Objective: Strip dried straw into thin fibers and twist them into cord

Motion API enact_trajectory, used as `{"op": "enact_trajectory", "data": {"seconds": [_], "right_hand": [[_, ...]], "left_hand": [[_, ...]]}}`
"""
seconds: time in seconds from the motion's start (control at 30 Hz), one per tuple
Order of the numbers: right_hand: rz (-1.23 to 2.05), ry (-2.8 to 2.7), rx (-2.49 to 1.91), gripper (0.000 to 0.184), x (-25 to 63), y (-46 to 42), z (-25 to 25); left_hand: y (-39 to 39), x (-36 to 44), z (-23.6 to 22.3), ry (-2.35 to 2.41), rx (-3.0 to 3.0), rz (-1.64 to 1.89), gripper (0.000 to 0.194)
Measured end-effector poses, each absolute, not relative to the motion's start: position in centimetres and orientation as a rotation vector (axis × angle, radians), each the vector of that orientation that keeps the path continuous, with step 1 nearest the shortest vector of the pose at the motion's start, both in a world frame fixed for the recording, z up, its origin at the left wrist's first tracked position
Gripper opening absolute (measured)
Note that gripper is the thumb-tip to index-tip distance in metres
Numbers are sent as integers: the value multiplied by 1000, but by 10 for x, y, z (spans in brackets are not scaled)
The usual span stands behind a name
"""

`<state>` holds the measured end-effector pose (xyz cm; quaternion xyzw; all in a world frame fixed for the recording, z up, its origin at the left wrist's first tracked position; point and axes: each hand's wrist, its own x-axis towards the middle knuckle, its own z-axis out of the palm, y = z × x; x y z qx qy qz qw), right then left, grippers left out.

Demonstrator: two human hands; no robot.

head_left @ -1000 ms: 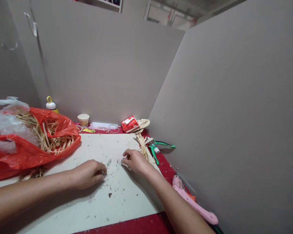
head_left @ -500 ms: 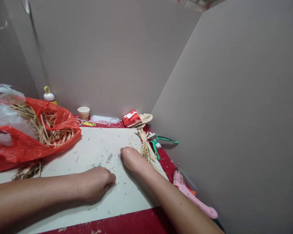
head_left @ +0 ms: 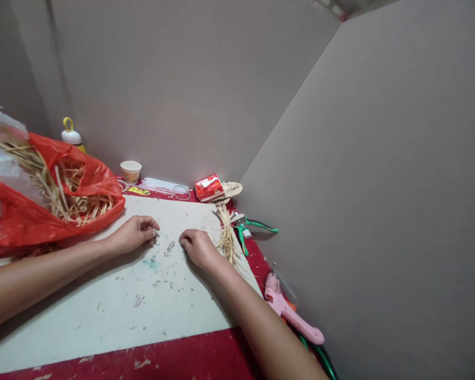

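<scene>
My left hand hovers over or rests on the white board, its fingers curled and the thumb close to them. To its right my right hand is closed, thumb and index finger pinched together. What either hand has between the fingertips, if anything, is too small to make out. Small dark and pale scraps lie on the board between and below the hands. Beyond my right hand a tied bundle of straw-like strips lies at the board's right edge.
A red plastic bag of dried strips fills the left side. Along the back stand a yellow-and-white bottle, a paper cup, white sticks and a red packet. Green-handled pliers and a pink glue gun lie right, beside grey walls.
My left hand has moved up and away to the left, its fist loosening. My right hand has shifted slightly left, and its pinched fingertips now show. The camera view has shifted a little.
</scene>
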<state>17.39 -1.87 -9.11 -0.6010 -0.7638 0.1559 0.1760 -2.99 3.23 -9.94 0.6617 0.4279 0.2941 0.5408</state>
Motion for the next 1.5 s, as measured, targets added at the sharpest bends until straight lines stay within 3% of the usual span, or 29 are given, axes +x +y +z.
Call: {"op": "enact_trajectory", "data": {"seconds": [0.2,0.37,0.53,0.63,0.9,1.27,1.5], "right_hand": [[399,-2274,-1648,14,145,-17,-100],[597,-2382,-1357,16,132,-57,-98],[1099,-1549,-1405,7,155,-47,-99],[1229,-1193,-1322,17,162,-37,-98],[1228,-1167,-1155,24,150,-40,-91],[860,-1460,-1200,9,146,-53,-86],[1056,-1265,-1158,20,144,-49,-81]], "left_hand": [[38,-28,-109,1035,1462,802,15],[39,-29,-115,999,1398,821,16],[31,-29,-106,943,1239,811,20],[21,-22,-101,848,1170,759,23],[0,2,-85,821,1052,785,28],[1,-2,-85,789,976,689,38],[-5,10,-85,814,1163,845,33]]}}
